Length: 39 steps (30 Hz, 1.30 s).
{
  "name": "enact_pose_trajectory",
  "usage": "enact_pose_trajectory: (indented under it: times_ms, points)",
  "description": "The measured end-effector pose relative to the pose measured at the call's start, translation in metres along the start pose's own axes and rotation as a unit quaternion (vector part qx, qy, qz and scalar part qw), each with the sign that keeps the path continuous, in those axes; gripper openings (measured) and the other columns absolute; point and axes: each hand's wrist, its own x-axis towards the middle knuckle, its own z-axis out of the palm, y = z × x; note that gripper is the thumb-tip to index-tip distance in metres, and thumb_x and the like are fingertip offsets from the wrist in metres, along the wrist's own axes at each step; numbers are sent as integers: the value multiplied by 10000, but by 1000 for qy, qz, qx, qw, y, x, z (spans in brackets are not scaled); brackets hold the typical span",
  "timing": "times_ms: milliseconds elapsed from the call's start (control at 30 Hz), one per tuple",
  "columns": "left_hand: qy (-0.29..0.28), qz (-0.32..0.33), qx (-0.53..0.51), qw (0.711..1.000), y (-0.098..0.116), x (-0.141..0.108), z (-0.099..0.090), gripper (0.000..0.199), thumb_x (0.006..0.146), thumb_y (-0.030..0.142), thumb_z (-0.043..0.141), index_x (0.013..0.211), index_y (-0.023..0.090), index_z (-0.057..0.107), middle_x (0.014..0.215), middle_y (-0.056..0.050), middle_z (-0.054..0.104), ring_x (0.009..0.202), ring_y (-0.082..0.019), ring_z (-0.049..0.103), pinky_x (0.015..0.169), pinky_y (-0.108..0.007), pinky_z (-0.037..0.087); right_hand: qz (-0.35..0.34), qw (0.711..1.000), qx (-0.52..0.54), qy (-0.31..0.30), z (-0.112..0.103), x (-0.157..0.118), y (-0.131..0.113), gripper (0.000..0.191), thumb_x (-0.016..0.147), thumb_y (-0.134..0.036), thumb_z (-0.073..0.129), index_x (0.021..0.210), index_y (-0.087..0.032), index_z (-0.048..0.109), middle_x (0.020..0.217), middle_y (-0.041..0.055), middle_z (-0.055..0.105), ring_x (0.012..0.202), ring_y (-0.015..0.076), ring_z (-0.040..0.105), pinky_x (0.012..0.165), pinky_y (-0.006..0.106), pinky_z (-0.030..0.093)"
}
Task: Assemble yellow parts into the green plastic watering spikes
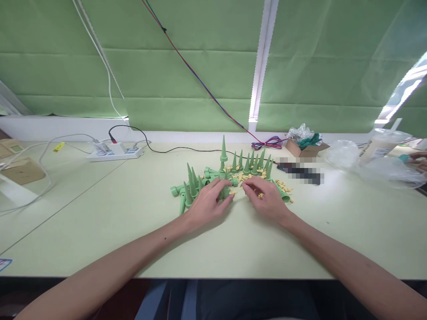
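My left hand [211,198] is curled around a green plastic cone spike [226,191], and a small yellow plastic piece [233,191] shows beside its fingertips. Just to the right, my right hand [266,198] has thumb and forefinger pinched together; whatever lies between them is too small to make out. Behind both hands stand several green cone spikes [247,166], points up, and one tall spike [223,150] rises above the rest. Green threaded parts [175,191] lie on their sides at the left. Loose yellow pieces [283,186] are scattered among and beside the cones.
On the pale table [116,231], a power strip [115,153] with cables lies at back left. Further right are a blurred dark object [300,172], a cardboard box [305,150], clear plastic bags [343,153] and a drink cup [380,146]. Another person's hand [419,161] is at the right edge.
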Motion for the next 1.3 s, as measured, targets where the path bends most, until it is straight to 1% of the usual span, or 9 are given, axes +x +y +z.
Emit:
enact_pose_trajectory:
  times_ms: [200, 500, 700, 900, 1100, 1300]
  points:
    - [-4, -2, -7, 1000, 1, -1, 0, 236, 952, 344, 529, 1134, 205, 587, 864, -3, 579, 564, -105, 476, 631, -276, 409, 9, 1000, -5, -21, 0, 0, 0, 167, 951, -250, 515, 835, -193, 621, 758, 38, 635, 631, 144, 546, 529, 245, 438]
    - [-9, 0, -21, 1000, 2, -1, 1, 236, 954, 353, 527, 1120, 197, 591, 862, -10, 575, 563, -104, 485, 609, -267, 407, 16, 998, -6, -55, 0, 0, 0, 204, 968, -297, 510, 870, -194, 656, 756, 44, 659, 630, 154, 564, 554, 269, 456]
    - [-16, -1, -31, 999, 2, 0, 1, 226, 984, 365, 492, 1077, 197, 612, 842, -12, 571, 606, -119, 501, 645, -274, 419, 26, 997, 7, -75, 2, -2, 2, 153, 961, -259, 542, 920, -192, 674, 841, 43, 705, 691, 155, 597, 571, 260, 446]
    - [-14, 7, -40, 999, 1, 1, 2, 228, 1005, 335, 456, 1034, 190, 629, 871, -32, 591, 724, -152, 545, 704, -285, 432, 34, 995, 9, -90, 3, -1, 1, 154, 966, -266, 542, 916, -196, 670, 812, 23, 706, 657, 142, 591, 576, 258, 442]
    - [-8, 3, -41, 999, 1, 1, 2, 234, 1004, 344, 455, 1023, 189, 629, 831, -26, 583, 722, -155, 544, 703, -290, 436, 32, 995, 13, -97, 2, -2, -1, 179, 978, -269, 516, 920, -199, 670, 806, 27, 700, 646, 144, 570, 577, 264, 435]
    - [-5, 9, -44, 999, 4, 1, 0, 252, 1014, 341, 430, 978, 188, 627, 829, -29, 591, 743, -161, 546, 691, -280, 432, 32, 994, 25, -101, 3, -3, 1, 181, 981, -285, 509, 964, -203, 670, 866, 44, 711, 680, 155, 593, 590, 270, 456]
